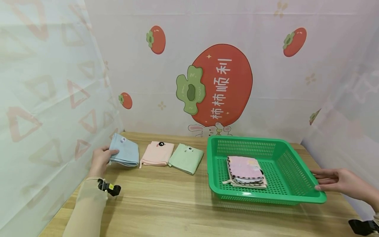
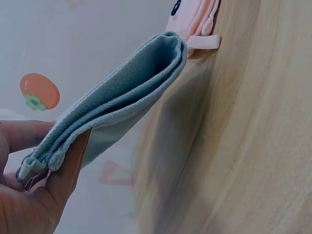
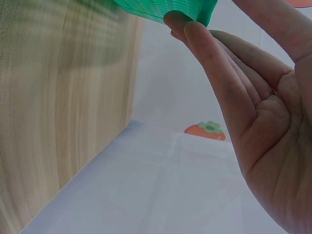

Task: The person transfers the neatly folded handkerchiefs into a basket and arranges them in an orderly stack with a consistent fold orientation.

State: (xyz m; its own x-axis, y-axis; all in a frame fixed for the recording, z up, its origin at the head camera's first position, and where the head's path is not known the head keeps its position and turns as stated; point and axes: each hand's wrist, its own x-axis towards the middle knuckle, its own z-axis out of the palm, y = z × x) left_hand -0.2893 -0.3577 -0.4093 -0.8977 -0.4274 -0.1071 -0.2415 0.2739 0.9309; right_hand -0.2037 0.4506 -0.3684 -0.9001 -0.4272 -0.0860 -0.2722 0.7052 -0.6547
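Observation:
At the left of the table, my left hand (image 1: 100,158) pinches the edge of a folded light-blue towel (image 1: 125,149). The left wrist view shows the towel's folded layers (image 2: 122,95) between thumb and fingers, raised and tilted off the wood. Folded pink (image 1: 158,153) and green towels (image 1: 186,158) lie to its right. My right hand (image 1: 340,182) grips the right rim of a green plastic basket (image 1: 308,196), thumb at the rim and fingers (image 3: 214,68) beneath it. Inside the basket sits a folded pink towel with a checkered edge (image 1: 244,168), on top of a cream-coloured one (image 1: 262,184).
The wooden table (image 1: 165,204) is enclosed by pale printed cloth at the back and both sides. On the back cloth (image 1: 133,65) are red persimmon pictures. The basket takes up the table's right side, with its shadow on the wood below.

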